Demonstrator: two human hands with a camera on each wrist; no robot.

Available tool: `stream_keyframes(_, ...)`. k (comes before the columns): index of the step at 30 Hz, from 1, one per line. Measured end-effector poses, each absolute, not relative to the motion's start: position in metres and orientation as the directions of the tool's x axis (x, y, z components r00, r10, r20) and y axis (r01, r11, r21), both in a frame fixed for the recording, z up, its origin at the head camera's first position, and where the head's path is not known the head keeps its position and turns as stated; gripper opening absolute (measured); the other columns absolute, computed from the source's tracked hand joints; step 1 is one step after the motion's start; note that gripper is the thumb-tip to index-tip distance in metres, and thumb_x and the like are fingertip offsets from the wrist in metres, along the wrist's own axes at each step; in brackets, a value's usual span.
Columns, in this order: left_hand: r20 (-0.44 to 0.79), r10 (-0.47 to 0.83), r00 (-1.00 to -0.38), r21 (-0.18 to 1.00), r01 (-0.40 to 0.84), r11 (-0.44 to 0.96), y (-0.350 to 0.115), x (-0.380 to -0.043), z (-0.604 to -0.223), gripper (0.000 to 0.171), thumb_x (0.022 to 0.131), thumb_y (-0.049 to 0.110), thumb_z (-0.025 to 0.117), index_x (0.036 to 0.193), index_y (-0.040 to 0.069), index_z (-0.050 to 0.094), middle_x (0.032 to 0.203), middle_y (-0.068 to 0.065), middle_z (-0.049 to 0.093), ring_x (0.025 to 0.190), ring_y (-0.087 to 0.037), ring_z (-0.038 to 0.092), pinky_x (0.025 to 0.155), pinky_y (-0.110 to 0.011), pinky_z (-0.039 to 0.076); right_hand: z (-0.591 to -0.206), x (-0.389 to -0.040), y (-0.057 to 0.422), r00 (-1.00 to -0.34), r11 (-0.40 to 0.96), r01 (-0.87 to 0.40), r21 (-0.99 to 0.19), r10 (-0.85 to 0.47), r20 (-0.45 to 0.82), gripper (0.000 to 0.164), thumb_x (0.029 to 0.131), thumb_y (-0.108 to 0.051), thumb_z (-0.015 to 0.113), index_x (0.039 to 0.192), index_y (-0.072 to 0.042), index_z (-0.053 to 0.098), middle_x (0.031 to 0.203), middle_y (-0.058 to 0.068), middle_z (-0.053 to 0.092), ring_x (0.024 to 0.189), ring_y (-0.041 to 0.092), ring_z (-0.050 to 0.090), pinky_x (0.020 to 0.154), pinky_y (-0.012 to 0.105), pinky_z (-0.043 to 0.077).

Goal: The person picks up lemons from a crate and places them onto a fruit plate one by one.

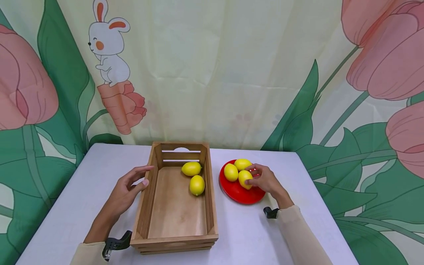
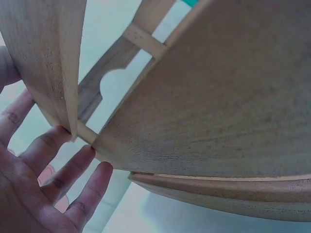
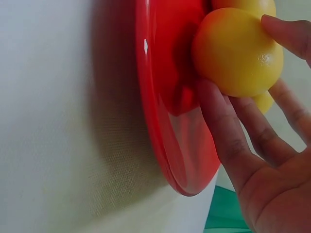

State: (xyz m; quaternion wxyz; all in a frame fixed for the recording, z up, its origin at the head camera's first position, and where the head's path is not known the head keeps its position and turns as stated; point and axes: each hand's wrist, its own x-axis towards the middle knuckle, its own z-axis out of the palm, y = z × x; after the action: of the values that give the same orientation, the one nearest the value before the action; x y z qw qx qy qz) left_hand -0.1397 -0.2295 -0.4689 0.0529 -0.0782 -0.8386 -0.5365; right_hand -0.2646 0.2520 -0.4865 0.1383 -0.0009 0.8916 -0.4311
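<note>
Pinching a lemon (image 1: 243, 177) on the red plate (image 1: 241, 197), at three o'clock from the crate (image 1: 177, 217), the right hand (image 1: 265, 180) appears mid-grasp — a secure lift seems called for next — while the left hand (image 1: 124, 191), fingers spread, touches the crate at nine o'clock.

Seemingly a staged set-up, though home or studio cannot be told: behind the white worktop (image 1: 240, 232) hangs a printed cloth (image 1: 245, 73), with big tulips (image 1: 391, 55) left and right of the worktop and a cartoon rabbit (image 1: 114, 48) above its far edge.
</note>
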Motion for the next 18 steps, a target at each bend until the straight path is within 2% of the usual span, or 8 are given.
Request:
stream_keyframes(4, 0.174, 0.075, -0.982, 0.895, 0.19, 0.404, -0.2293, -0.1397, -0.4701, 0.04, 0.103, 0.031, 0.054, 0.143, 0.031, 0.05, 0.151, 0.005, 0.048, 0.131, 0.002, 0.044, 0.095, -0.017, 0.045, -0.4878, -0.2658, 0.2517, -0.959, 0.629, 0.137, -0.765, -0.109, -0.261, 0.051, 0.079, -0.022, 0.085, 0.125, -0.02, 0.064, 0.126, 0.013, 0.061, 0.109, 0.029, 0.061, 0.08, 0.034, 0.061)
stream_keyframes(9, 0.167, 0.071, -0.983, 0.896, 0.182, 0.405, -0.2284, -0.1399, -0.4702, 0.04, 0.103, 0.032, 0.054, 0.143, 0.032, 0.05, 0.151, 0.006, 0.047, 0.132, -0.002, 0.044, 0.096, -0.021, 0.046, -0.4865, -0.2641, 0.252, -0.957, 0.625, 0.158, -0.765, -0.093, -0.274, 0.052, 0.079, -0.021, 0.085, 0.126, -0.021, 0.064, 0.127, 0.013, 0.061, 0.113, 0.031, 0.058, 0.08, 0.035, 0.061)
stream_keyframes(15, 0.167, 0.076, -0.983, 0.893, 0.183, 0.412, -0.2291, -0.1406, -0.4704, 0.041, 0.103, 0.032, 0.054, 0.144, 0.032, 0.05, 0.152, 0.006, 0.047, 0.134, -0.009, 0.046, 0.096, -0.021, 0.046, -0.4825, -0.2617, 0.2553, -0.96, 0.616, 0.168, -0.77, -0.075, -0.27, 0.054, 0.079, -0.028, 0.084, 0.129, -0.019, 0.063, 0.13, 0.014, 0.06, 0.118, 0.033, 0.056, 0.082, 0.039, 0.06)
stream_keyframes(18, 0.168, 0.071, -0.983, 0.893, 0.182, 0.411, -0.2295, -0.1408, -0.4707, 0.04, 0.103, 0.033, 0.054, 0.143, 0.031, 0.05, 0.151, 0.005, 0.047, 0.135, -0.014, 0.046, 0.097, -0.027, 0.047, -0.4795, -0.2618, 0.2575, -0.962, 0.605, 0.178, -0.776, -0.058, -0.266, 0.054, 0.079, -0.03, 0.084, 0.128, -0.019, 0.063, 0.133, 0.013, 0.059, 0.118, 0.032, 0.057, 0.084, 0.04, 0.06)
